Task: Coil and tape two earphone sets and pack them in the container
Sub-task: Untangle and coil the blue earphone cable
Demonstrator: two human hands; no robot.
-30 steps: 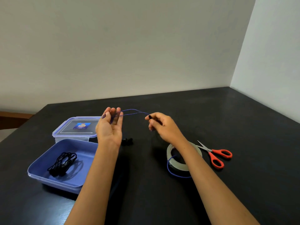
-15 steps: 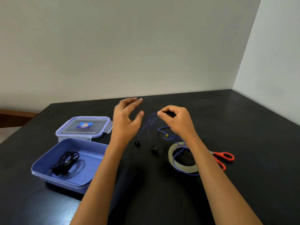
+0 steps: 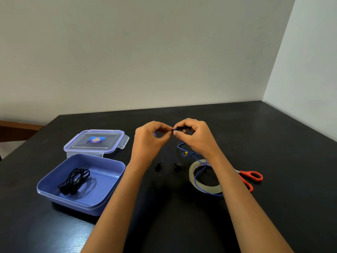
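L hand (image 3: 149, 141) & R hand (image 3: 197, 139) both pinch plug end of blue earphones (image 3: 185, 153), mid-table (image 3: 273, 139). Cable drops, loops right over tape (image 3: 206, 187). Buds (image 3: 157, 167) below hands. Black earphones (image 3: 74, 180), coiled, in container (image 3: 109, 181) at left. Lid (image 3: 94, 141) just beyond. Scissors (image 3: 251, 177) right of tape.

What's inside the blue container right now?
One coiled black earphone set lies in the open blue container. The coil covers the floor under it; tape on it cannot be made out.
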